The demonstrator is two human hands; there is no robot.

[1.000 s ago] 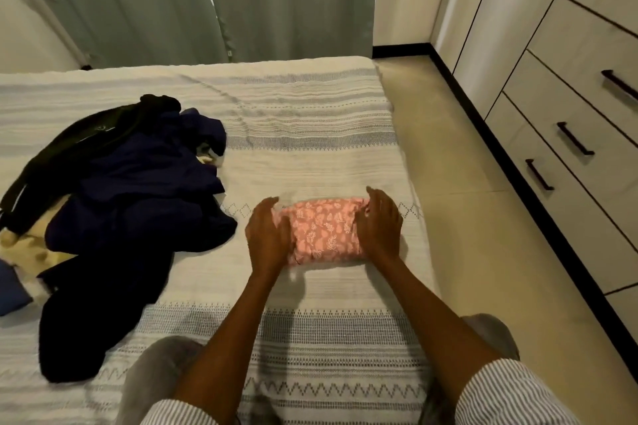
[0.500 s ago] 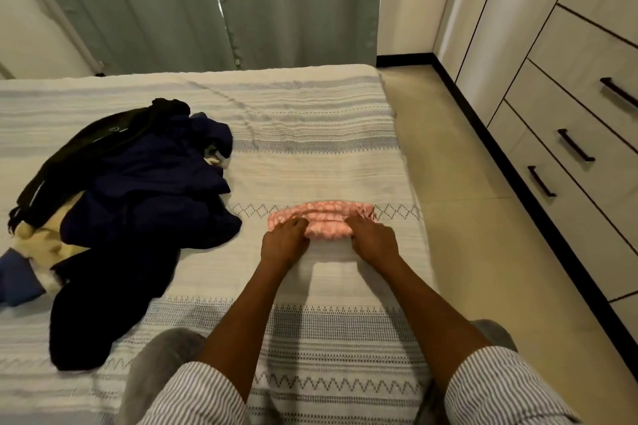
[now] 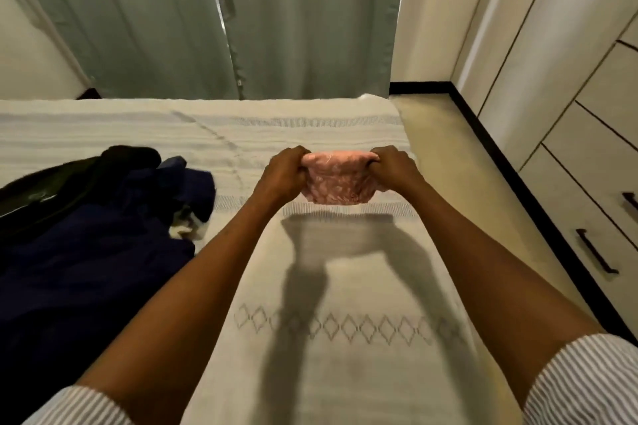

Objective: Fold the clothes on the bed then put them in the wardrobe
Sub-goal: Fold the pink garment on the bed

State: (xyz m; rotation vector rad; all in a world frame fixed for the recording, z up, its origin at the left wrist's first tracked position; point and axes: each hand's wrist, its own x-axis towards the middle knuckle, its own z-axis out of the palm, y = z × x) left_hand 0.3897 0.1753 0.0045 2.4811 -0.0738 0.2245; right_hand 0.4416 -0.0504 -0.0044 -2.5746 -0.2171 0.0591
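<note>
A small folded pink patterned garment [image 3: 336,181] hangs in the air above the bed [image 3: 345,286]. My left hand [image 3: 281,174] grips its left end and my right hand [image 3: 395,167] grips its right end, both with fingers curled round the cloth. The garment's shadow falls on the striped bedspread just below it. A heap of unfolded dark blue and black clothes [image 3: 93,235] lies on the left side of the bed, with a bit of white cloth showing at its edge.
The wardrobe [image 3: 569,114] with cream doors and drawers with dark handles [image 3: 595,250] runs along the right. A strip of floor [image 3: 459,166] separates it from the bed. Green curtains [image 3: 224,17] hang behind the bed.
The pink garment lay on the bed under my hands, which rolled it narrower. Now both hands have lifted it off the bedspread, and my view has moved forward.
</note>
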